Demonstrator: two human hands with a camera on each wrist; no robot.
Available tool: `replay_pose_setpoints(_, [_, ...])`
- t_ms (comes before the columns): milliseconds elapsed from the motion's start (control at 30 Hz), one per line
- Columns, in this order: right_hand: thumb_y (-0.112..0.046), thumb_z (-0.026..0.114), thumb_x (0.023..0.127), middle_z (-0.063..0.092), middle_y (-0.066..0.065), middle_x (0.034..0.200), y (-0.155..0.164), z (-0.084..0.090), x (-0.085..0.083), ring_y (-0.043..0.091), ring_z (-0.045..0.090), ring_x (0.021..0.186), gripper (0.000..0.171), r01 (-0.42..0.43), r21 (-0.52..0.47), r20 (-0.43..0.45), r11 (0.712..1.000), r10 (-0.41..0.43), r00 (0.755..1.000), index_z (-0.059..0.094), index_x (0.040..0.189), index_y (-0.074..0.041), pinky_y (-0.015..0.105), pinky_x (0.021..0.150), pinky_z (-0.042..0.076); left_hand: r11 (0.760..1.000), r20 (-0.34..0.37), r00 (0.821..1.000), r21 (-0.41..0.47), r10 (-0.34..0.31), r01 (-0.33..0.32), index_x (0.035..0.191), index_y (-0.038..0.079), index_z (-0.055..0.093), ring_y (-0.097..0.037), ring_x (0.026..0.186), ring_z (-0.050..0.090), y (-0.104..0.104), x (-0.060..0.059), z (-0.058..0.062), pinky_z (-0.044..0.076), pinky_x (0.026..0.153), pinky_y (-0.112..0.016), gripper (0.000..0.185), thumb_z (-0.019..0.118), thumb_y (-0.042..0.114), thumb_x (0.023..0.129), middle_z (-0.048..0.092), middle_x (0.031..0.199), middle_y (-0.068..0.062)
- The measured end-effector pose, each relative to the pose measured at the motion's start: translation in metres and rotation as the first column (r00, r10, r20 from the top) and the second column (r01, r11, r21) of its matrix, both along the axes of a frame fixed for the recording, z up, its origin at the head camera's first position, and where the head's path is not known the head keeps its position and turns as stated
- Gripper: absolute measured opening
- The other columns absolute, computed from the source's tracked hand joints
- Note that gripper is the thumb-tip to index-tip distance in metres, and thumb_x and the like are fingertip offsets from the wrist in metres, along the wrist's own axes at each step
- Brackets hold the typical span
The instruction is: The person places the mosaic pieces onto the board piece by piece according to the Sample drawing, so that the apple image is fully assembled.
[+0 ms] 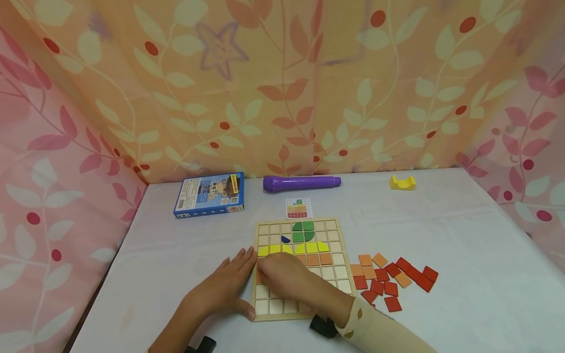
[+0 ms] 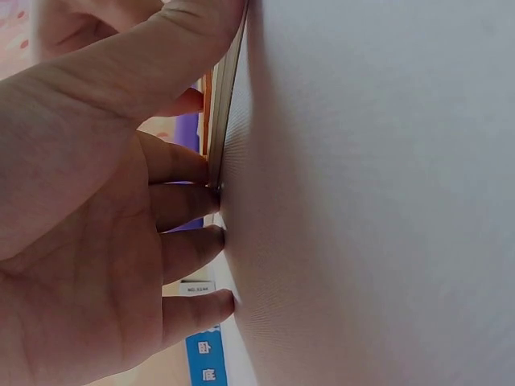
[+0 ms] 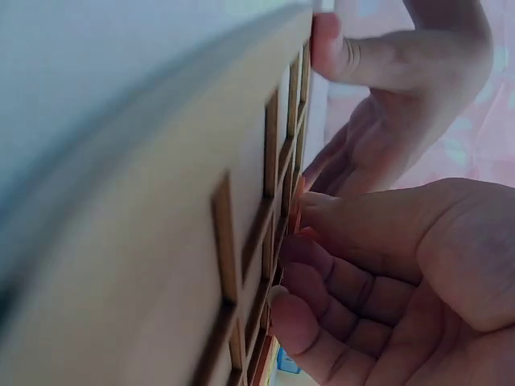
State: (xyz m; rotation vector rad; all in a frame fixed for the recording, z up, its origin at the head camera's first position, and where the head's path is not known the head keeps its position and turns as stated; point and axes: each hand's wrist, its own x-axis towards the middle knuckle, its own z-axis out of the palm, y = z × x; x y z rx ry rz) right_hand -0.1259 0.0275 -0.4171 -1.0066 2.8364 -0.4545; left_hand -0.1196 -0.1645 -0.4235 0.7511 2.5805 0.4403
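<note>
the board [image 1: 337, 245] lay flat on the table [image 1: 463, 274]. the left hand [image 1: 225, 287] rested flat at its left edge, fingers straight, thumb at the near corner. the right hand [image 1: 287, 274] lay on the grid, fingers curled, pinching an orange tile [image 3: 296, 211] against a cell. loose tiles [image 1: 393, 279] lay just right of the board.

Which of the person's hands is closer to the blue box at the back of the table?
Left. The left hand rests by the board's left edge, below the blue box; the right hand lies further right, over the board.
</note>
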Motion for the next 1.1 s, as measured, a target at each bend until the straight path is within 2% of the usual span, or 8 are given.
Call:
replay_pose_setpoints(133, [-0.015, 0.067, 0.096, 0.061, -0.006, 0.073, 0.003, 0.0, 0.006, 0.008, 0.055, 0.065, 0.013, -0.018, -0.001, -0.002, 1.0, 0.018, 1.0, 0.067, 0.083, -0.014, 0.026, 0.061, 0.047, 1.0, 0.005, 1.0, 0.001, 0.002, -0.002, 0.158, 0.002, 0.026, -0.033, 0.152, 0.01, 0.0, 0.0, -0.002, 0.018, 0.117, -0.061, 0.13, 0.085, 0.063, 0.06, 0.018, 0.165, -0.012])
replay_pose_setpoints(233, [-0.013, 0.07, 0.093, 0.061, -0.008, 0.076, 0.013, 0.001, 0.009, 0.007, 0.054, 0.068, 0.009, -0.037, -0.039, 0.055, 0.999, 0.039, 0.998, 0.07, 0.085, -0.014, 0.024, 0.063, 0.047, 1.0, 0.002, 1.0, -0.005, 0.0, 0.0, 0.158, 0.002, 0.025, -0.033, 0.152, 0.01, 0.0, 0.0, -0.004, 0.018, 0.117, -0.06, 0.13, 0.084, 0.064, 0.06, 0.018, 0.165, -0.012])
replay_pose_setpoints(333, [-0.011, 0.071, 0.091, 0.064, -0.01, 0.084, 0.031, 0.002, 0.013, 0.005, 0.056, 0.075, 0.004, -0.035, -0.099, 0.124, 0.995, 0.047, 0.991, 0.074, 0.092, -0.014, 0.023, 0.07, 0.05, 1.0, -0.005, 1.0, -0.014, -0.002, 0.002, 0.158, 0.002, 0.025, -0.033, 0.152, 0.01, 0.001, 0.001, -0.003, 0.018, 0.117, -0.059, 0.13, 0.083, 0.065, 0.06, 0.017, 0.165, -0.013])
replay_pose_setpoints(433, [-0.008, 0.07, 0.091, 0.067, -0.009, 0.09, 0.057, 0.004, 0.016, 0.005, 0.057, 0.08, 0.009, -0.019, -0.147, 0.134, 0.989, 0.039, 0.99, 0.075, 0.098, -0.012, 0.026, 0.076, 0.052, 1.0, -0.011, 1.0, -0.026, -0.001, 0.001, 0.158, 0.001, 0.025, -0.034, 0.152, 0.011, 0.002, 0.001, -0.003, 0.019, 0.117, -0.059, 0.131, 0.084, 0.065, 0.059, 0.017, 0.165, -0.014])
replay_pose_setpoints(633, [-0.003, 0.072, 0.087, 0.06, -0.01, 0.08, 0.119, 0.012, 0.023, 0.007, 0.05, 0.07, 0.008, 0.096, -0.142, 0.09, 0.985, -0.083, 0.992, 0.073, 0.092, -0.01, 0.025, 0.063, 0.047, 0.999, -0.002, 1.0, -0.034, 0.013, -0.013, 0.158, 0.001, 0.026, -0.034, 0.152, 0.011, 0.003, 0.002, -0.002, 0.019, 0.117, -0.059, 0.132, 0.085, 0.064, 0.058, 0.017, 0.165, -0.014])
replay_pose_setpoints(733, [-0.005, 0.075, 0.086, 0.053, -0.011, 0.074, 0.15, 0.018, 0.028, 0.007, 0.048, 0.066, 0.01, 0.211, -0.085, 0.13, 0.974, -0.199, 0.971, 0.07, 0.087, -0.014, 0.024, 0.058, 0.044, 0.999, -0.001, 1.0, -0.042, 0.015, -0.015, 0.158, 0.002, 0.026, -0.033, 0.152, 0.011, 0.002, 0.002, -0.003, 0.019, 0.117, -0.059, 0.133, 0.084, 0.066, 0.057, 0.017, 0.165, -0.013])
replay_pose_setpoints(867, [-0.009, 0.079, 0.083, 0.048, -0.01, 0.067, 0.187, 0.024, 0.036, 0.009, 0.046, 0.063, 0.02, 0.333, 0.041, 0.183, 0.942, -0.335, 0.924, 0.063, 0.079, -0.019, 0.026, 0.056, 0.041, 0.999, -0.011, 1.0, -0.046, 0.012, -0.012, 0.158, 0.002, 0.025, -0.033, 0.152, 0.011, 0.001, 0.002, -0.003, 0.019, 0.117, -0.059, 0.133, 0.084, 0.067, 0.057, 0.017, 0.165, -0.013])
replay_pose_setpoints(1100, [-0.006, 0.079, 0.081, 0.054, -0.007, 0.072, 0.235, 0.019, 0.041, 0.015, 0.048, 0.067, 0.017, 0.423, 0.153, 0.21, 0.893, -0.447, 0.869, 0.064, 0.084, -0.015, 0.031, 0.06, 0.044, 1.0, -0.002, 1.0, -0.03, 0.011, -0.011, 0.158, 0.002, 0.024, -0.033, 0.152, 0.01, 0.001, 0.0, -0.002, 0.019, 0.117, -0.059, 0.133, 0.084, 0.066, 0.058, 0.016, 0.165, -0.013])
